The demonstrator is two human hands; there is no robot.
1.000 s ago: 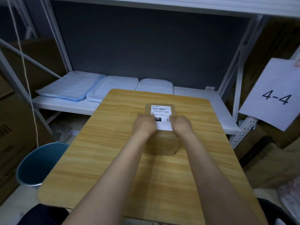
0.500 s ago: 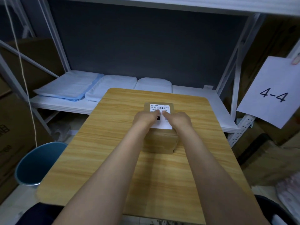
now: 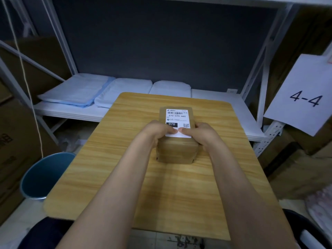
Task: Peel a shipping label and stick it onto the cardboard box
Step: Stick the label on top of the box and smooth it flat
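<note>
Head view: white rectangular shipping label (image 3: 177, 121) flat atop brown cardboard box (image 3: 177, 141), mid wooden surface (image 3: 125, 159). Left hand (image 3: 155, 132), right hand (image 3: 203, 133) equally near, thumbs pressed on near edge; long axis running away.

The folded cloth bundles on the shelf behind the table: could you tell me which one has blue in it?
The leftmost bundle: it shows a light blue layer along its edge; the middle bundle and right bundle look plain white.

Both hands (image 3: 181, 133) cover the shipping label (image 3: 177, 121)'s near edge; its small print is unreadable.
</note>
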